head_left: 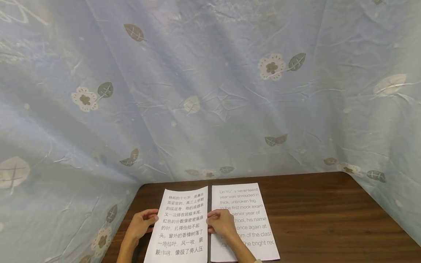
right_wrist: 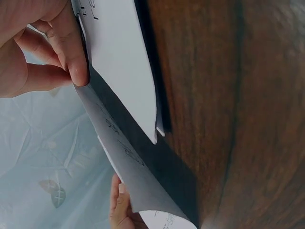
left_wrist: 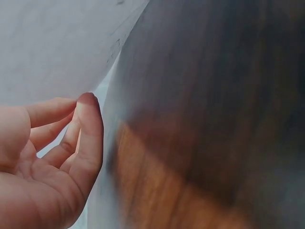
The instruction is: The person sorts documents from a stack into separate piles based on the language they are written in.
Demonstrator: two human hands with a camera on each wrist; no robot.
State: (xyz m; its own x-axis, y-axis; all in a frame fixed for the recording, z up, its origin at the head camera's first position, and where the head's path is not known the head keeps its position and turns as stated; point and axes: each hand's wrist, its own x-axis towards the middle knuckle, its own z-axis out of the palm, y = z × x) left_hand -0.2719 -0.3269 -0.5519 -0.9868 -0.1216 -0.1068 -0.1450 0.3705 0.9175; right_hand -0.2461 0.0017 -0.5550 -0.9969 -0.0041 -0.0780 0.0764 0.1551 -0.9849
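A white sheet of paper printed in Chinese (head_left: 182,223) is held up a little off the dark wooden table, curving between both hands. My left hand (head_left: 139,226) pinches its left edge between thumb and fingers; the left wrist view shows this hand (left_wrist: 57,152) gripping the paper's edge close up. On the opposite edge, my right hand (head_left: 223,224) pinches the same sheet, its forearm crossing over a stack of paper printed in English (head_left: 246,233). In the right wrist view the right hand (right_wrist: 52,52) grips the lifted sheet (right_wrist: 119,157), whose underside is shaded.
The brown wooden table (head_left: 322,219) extends to the right of the papers. A pale blue curtain with leaf and flower patterns (head_left: 217,102) hangs behind the table and along both sides. The English stack lies flat just right of the Chinese sheet.
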